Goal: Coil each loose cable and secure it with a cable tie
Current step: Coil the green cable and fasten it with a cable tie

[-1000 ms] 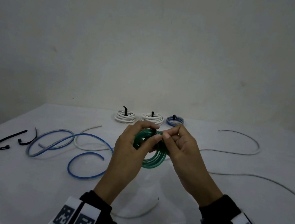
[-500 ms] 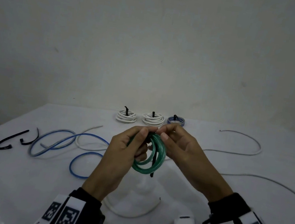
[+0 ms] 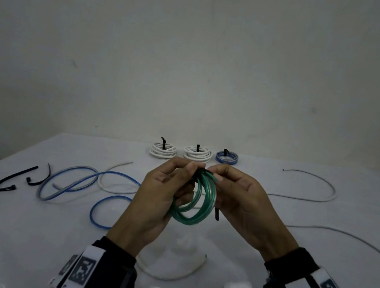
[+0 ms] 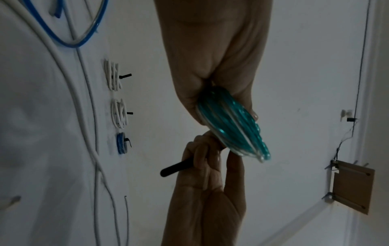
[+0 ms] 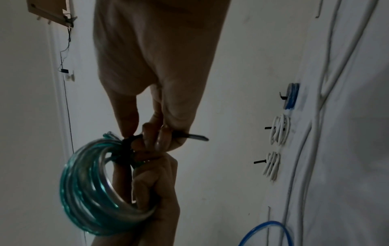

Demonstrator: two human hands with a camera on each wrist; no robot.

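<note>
Both hands are up above the table, holding a green cable coil. The left hand has its fingers curled around the coil and pinches the rings together. The right hand pinches the black cable tie that goes around the top of the coil.

What could go wrong? I think the rings could spring apart if the left hand lets go too soon, because the tie does not look pulled tight yet. The thin tail of the tie could also slip out of the right fingers if they pull too fast.

The head view shows the whole table: three tied coils in a row at the back, a loose blue cable and white cables lying around, and spare black ties at the left. But there the fingers hide the tie's wrap. The right wrist view shows the black band hugging the rings and the tail poking out past the fingers. The left wrist view shows the coil edge-on and the right hand's fist on the tail.
</note>
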